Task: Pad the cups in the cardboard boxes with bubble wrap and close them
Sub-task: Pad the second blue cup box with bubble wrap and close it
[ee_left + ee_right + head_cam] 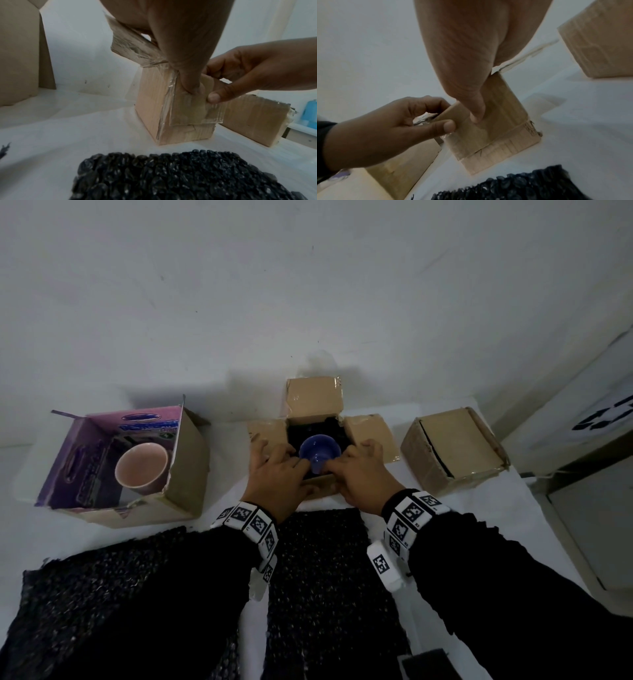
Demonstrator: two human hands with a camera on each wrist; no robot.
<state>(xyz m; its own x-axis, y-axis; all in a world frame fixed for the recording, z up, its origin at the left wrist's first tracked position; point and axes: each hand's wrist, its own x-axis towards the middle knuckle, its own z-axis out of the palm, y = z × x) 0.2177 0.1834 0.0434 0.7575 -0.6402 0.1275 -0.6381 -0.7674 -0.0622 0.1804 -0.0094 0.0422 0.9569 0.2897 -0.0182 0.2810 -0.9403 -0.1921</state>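
The near flap (pixel 195 106) of the middle cardboard box (pixel 315 405) is being pinched by both hands: the left hand (pixel 274 477) and the right hand (pixel 363 474) are each clamped on its taped, glossy edge, thumb outside and fingers (pixel 477 108) curled over the rim. The corrugated board is being shown as creased and wrapped in wrinkled clear tape. Inside, a smooth blue cup (pixel 319 453) is being cradled in black bubble wrap; how deep the padding goes is being hidden by the hands.

Toward the left edge of the desk (pixel 513 508), an open purple-lined box (pixel 123 467) is being tilted on its side, with a pale pink cup (pixel 142 470) lying in it. Near the right edge, a third brown box (pixel 452 450) is being kept with its flaps folded down, a dark slit showing along one seam. Two knobbly black bubble wrap sheets (pixel 329 577) are being spread along the near edge, partly covered by the dark sleeves (pixel 513 611). The printing inside the purple box is being blurred beyond reading.
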